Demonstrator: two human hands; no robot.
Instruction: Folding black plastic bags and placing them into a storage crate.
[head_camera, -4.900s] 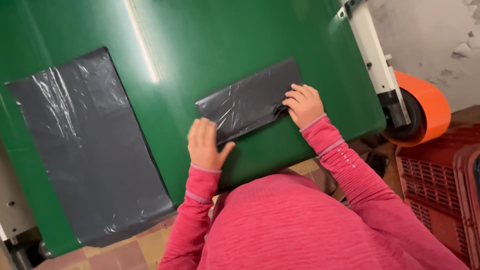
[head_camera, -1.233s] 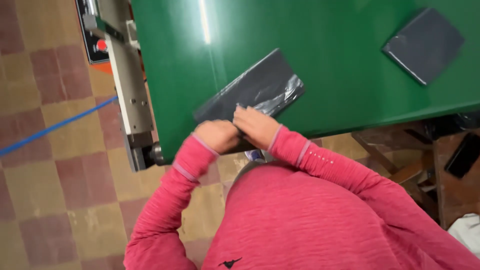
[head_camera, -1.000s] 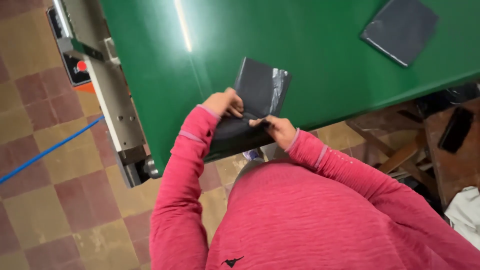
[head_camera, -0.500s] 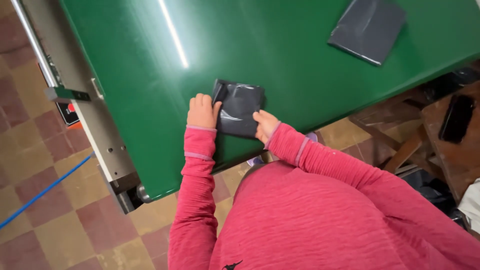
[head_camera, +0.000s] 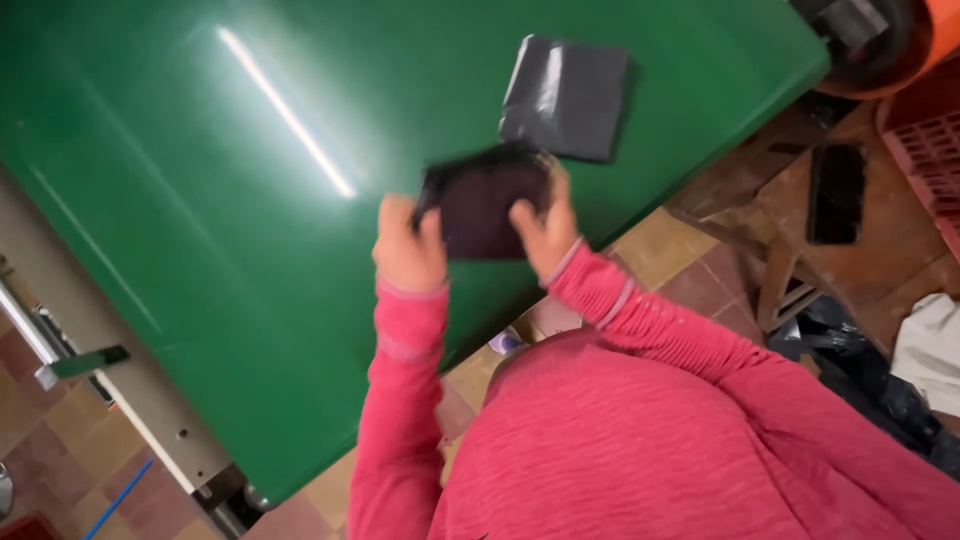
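Note:
My left hand (head_camera: 408, 245) and my right hand (head_camera: 543, 225) together hold a folded dark grey plastic bag (head_camera: 490, 203), lifted a little above the green table (head_camera: 200, 200). Each hand grips one side of the small folded square; the bag is blurred by motion. Just beyond it, a second folded dark grey bag (head_camera: 566, 97) lies flat on the table near its right end. My pink sleeves reach up from the bottom of the view.
The table's metal side rail (head_camera: 110, 390) runs along the lower left over tiled floor. A wooden stool (head_camera: 800, 220) with a dark phone-like object (head_camera: 835, 193) stands at the right, beside a red crate (head_camera: 930, 150) and an orange wheel (head_camera: 890, 40).
The long bag has been folded down into a small square. It was pressed flat on the table half a second ago; now both hands have lifted it toward the other folded bag.

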